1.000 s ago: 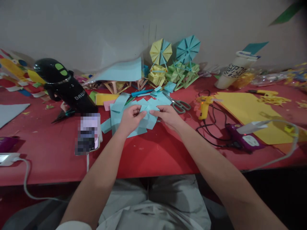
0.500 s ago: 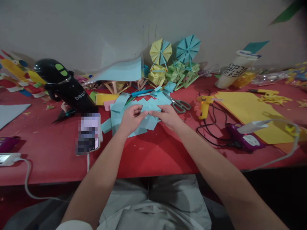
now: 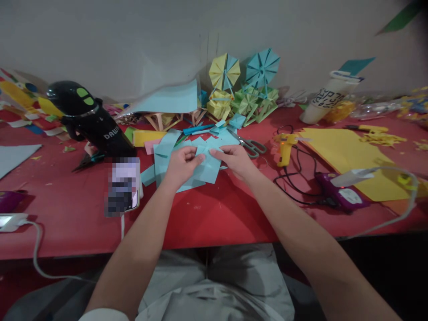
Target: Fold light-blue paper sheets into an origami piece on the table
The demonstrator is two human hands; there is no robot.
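Note:
Between my hands is a small piece of light-blue paper (image 3: 206, 154), hard to tell apart from the blue sheets beneath. My left hand (image 3: 183, 162) pinches its left side, thumb on top. My right hand (image 3: 234, 160) pinches the right side the same way, its thumb a little apart from the left one. Under and around them lie loose light-blue paper sheets (image 3: 162, 171) on the red table (image 3: 214, 218). Grey-handled scissors (image 3: 252, 148) rest just beyond my right hand. A blue pen-like stick (image 3: 199, 129) lies behind the paper.
A yellow glue gun (image 3: 285, 149) with a black cord and a purple power strip (image 3: 344, 194) are at right, beside yellow paper (image 3: 354, 160). At left stand a black bottle (image 3: 100, 127) and a phone (image 3: 125, 185). Folded paper models (image 3: 224, 73) line the wall.
My thumbs have moved slightly apart, the right one drawing to the right. More of the blue paper between them shows. My arms have barely moved.

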